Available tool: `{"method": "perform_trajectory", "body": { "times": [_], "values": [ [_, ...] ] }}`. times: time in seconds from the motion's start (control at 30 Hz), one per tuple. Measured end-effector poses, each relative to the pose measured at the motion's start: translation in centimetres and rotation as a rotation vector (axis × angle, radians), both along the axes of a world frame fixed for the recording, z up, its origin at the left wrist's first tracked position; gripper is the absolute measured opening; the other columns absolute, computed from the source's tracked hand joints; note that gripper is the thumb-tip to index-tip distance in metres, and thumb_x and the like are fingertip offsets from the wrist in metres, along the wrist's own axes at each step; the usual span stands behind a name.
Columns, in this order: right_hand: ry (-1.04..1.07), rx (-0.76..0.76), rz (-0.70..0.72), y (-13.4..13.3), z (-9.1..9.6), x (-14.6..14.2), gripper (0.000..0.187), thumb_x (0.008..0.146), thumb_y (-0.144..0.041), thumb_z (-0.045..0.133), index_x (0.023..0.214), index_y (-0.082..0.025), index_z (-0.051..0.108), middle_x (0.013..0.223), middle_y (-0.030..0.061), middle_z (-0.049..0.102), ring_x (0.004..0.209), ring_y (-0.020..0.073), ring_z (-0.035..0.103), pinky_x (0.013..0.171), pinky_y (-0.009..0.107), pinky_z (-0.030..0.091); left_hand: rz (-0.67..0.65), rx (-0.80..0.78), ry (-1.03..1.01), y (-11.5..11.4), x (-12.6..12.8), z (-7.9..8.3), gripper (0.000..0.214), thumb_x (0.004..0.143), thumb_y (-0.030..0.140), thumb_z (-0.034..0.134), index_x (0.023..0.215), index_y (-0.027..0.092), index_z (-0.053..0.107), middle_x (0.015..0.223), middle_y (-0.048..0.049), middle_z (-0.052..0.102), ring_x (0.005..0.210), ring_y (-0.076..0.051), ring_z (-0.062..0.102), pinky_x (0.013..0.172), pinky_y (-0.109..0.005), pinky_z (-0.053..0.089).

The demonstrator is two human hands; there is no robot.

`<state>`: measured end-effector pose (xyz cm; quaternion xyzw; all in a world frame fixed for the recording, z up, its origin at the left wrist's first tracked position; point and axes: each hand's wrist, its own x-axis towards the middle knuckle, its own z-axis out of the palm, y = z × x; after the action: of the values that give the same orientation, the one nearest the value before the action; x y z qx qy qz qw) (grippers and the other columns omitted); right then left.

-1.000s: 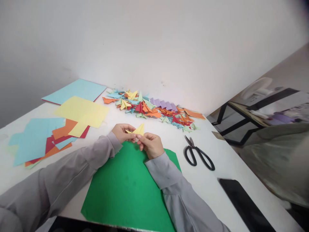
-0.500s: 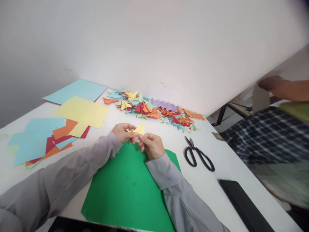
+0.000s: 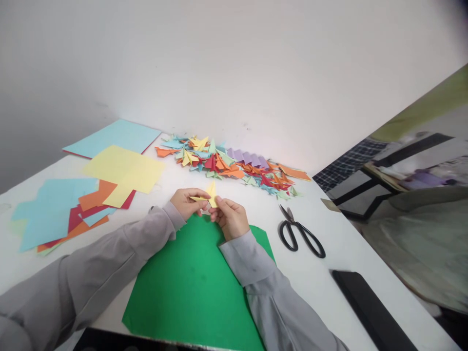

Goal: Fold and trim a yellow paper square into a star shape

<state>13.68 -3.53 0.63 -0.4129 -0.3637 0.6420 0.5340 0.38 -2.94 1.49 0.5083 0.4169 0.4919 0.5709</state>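
Note:
A small folded piece of yellow paper [image 3: 212, 195], with pointed wings, is pinched between both my hands. My left hand [image 3: 188, 202] grips it from the left, thumb and fingers closed. On its right edge, my right hand [image 3: 231, 217] pinches it with thumb and forefinger. Both hands hover over the far edge of a green sheet [image 3: 193, 282] lying on the white table. Just beyond them lies a long pile of small folded paper pieces [image 3: 219, 163] in several colours.
Scissors with black handles [image 3: 302, 234] lie to the right, near a long black object [image 3: 369, 309]. On the left are loose coloured papers: a yellow sheet [image 3: 126, 168], blue paper [image 3: 54, 209] and a large blue sheet [image 3: 115, 136]. A wall [image 3: 234, 68] rises behind the table.
The folded yellow paper has turned slightly between my fingers, and its point now stands more upright. At the right, another person's arm and checked clothing have moved away from the table's side.

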Motion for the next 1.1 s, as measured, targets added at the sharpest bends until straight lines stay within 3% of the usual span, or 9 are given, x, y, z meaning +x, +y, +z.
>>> {"method": "perform_trajectory", "body": {
  "times": [0.17, 0.3, 0.5, 0.73, 0.9, 1.1],
  "values": [
    [0.02, -0.053, -0.027, -0.1, 0.3, 0.0, 0.031, 0.055, -0.041, 0.068, 0.062, -0.013, 0.057, 0.042, 0.0011, 0.06, 0.032, 0.0099, 0.051, 0.031, 0.019, 0.041, 0.098, 0.053, -0.004, -0.2, 0.1, 0.1, 0.017, 0.055, 0.014, 0.063, 0.071, 0.01, 0.062, 0.052, 0.0005, 0.06, 0.042, -0.008, 0.053, 0.045, -0.022, 0.046],
    [-0.072, 0.015, -0.071, -0.1, 0.2, 0.1, 0.026, 0.055, -0.035, 0.07, 0.061, -0.013, 0.059, 0.043, 0.0004, 0.061, 0.031, 0.0084, 0.05, 0.03, 0.018, 0.041, 0.161, 0.048, -0.01, -0.4, 0.3, 0.4, 0.011, 0.051, 0.011, 0.065, 0.062, 0.01, 0.061, 0.053, -0.0006, 0.061, 0.049, -0.011, 0.058, 0.05, -0.024, 0.049],
    [-0.114, 0.108, -0.116, -0.1, -0.1, 0.2, 0.02, 0.057, -0.031, 0.069, 0.064, -0.014, 0.06, 0.048, -0.0007, 0.062, 0.037, 0.0085, 0.053, 0.037, 0.019, 0.045, 0.136, -0.059, -0.024, -0.5, 0.4, 0.7, 0.011, 0.053, 0.009, 0.065, 0.064, 0.009, 0.063, 0.047, -0.0015, 0.061, 0.043, -0.01, 0.056, 0.048, -0.024, 0.049],
    [-0.16, 0.176, -0.092, -0.2, -0.1, 0.1, 0.017, 0.056, -0.025, 0.069, 0.066, -0.016, 0.058, 0.051, -0.0016, 0.063, 0.041, 0.0099, 0.055, 0.044, 0.023, 0.046, 0.122, -0.149, -0.106, 0.2, 0.2, -0.2, 0.018, 0.053, 0.014, 0.069, 0.069, 0.007, 0.062, 0.046, -0.0025, 0.061, 0.047, -0.013, 0.06, 0.051, -0.027, 0.052],
    [-0.302, 0.316, -0.08, -0.8, 0.2, -0.2, 0.014, 0.057, -0.024, 0.069, 0.064, -0.017, 0.059, 0.049, -0.002, 0.061, 0.045, 0.0112, 0.056, 0.049, 0.025, 0.046, 0.142, -0.184, -0.148, 0.4, 0.1, -0.3, 0.022, 0.05, 0.017, 0.072, 0.067, 0.007, 0.061, 0.048, -0.0041, 0.062, 0.047, -0.014, 0.06, 0.052, -0.026, 0.052],
    [-0.472, 0.501, -0.035, -1.5, -0.5, -0.5, 0.013, 0.063, -0.026, 0.065, 0.074, -0.019, 0.063, 0.066, 0.0022, 0.065, 0.06, 0.0153, 0.059, 0.06, 0.03, 0.048, 0.177, -0.222, -0.217, 0.5, -0.3, -0.1, 0.029, 0.045, 0.02, 0.075, 0.069, 0.007, 0.064, 0.05, -0.0036, 0.062, 0.047, -0.013, 0.059, 0.048, -0.026, 0.052]
  ]
}}
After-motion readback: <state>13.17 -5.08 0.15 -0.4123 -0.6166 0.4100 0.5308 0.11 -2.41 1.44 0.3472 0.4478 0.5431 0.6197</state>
